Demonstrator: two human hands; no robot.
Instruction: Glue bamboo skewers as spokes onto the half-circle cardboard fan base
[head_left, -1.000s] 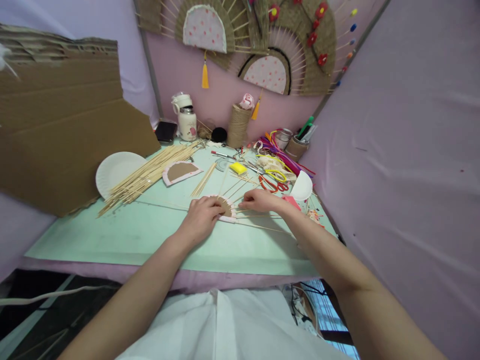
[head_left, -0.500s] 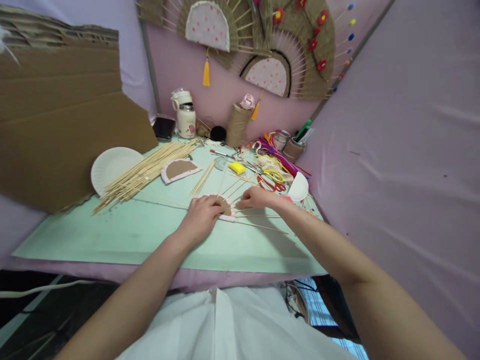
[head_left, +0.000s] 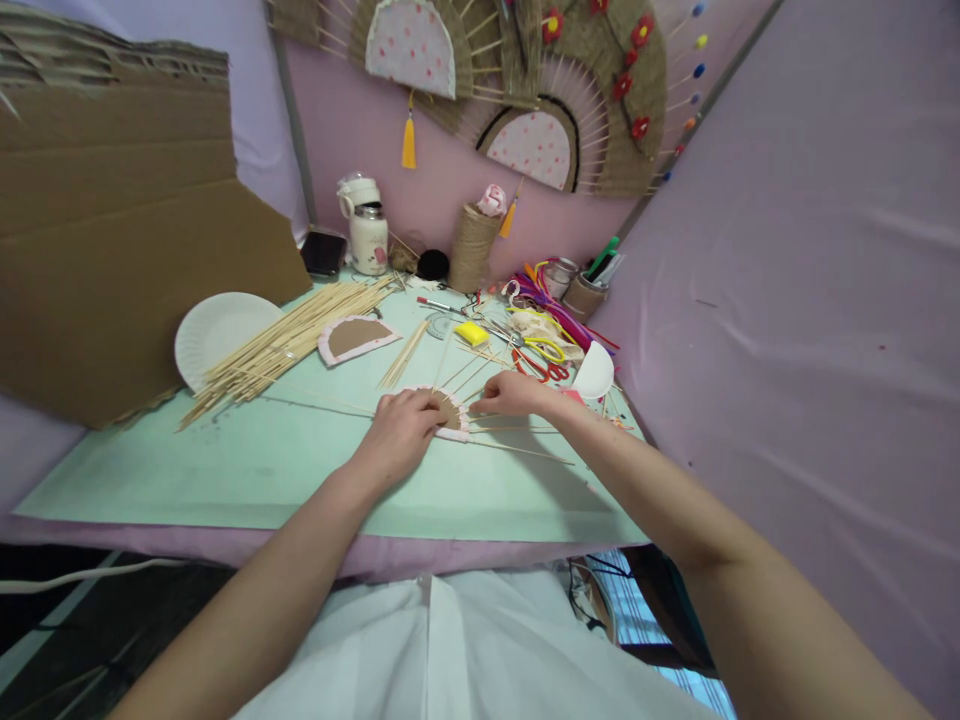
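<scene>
A half-round cardboard piece (head_left: 452,408) with a pale pink fabric rim lies on the table, and thin bamboo sticks (head_left: 521,430) fan out from it. My left hand (head_left: 401,425) is closed over its left side, fingertips pressing on the brown cardboard and hiding part of it. At the right rim, my right hand (head_left: 510,394) is pinched round what looks like one of the sticks; its fingertips cover the held end. A second half-round cardboard piece (head_left: 358,338) with a similar rim lies farther back to the left.
A pile of bamboo sticks (head_left: 292,345) overlaps a white paper plate (head_left: 217,325). Behind my hands are yellow clay (head_left: 472,333), red-handled scissors (head_left: 551,370) and a twine roll (head_left: 473,245). A white bottle (head_left: 369,240) stands at the back; large cardboard (head_left: 127,240) leans left.
The whole view has shifted slightly. Both hands keep nearly the same places on the cardboard piece and at its right rim.
</scene>
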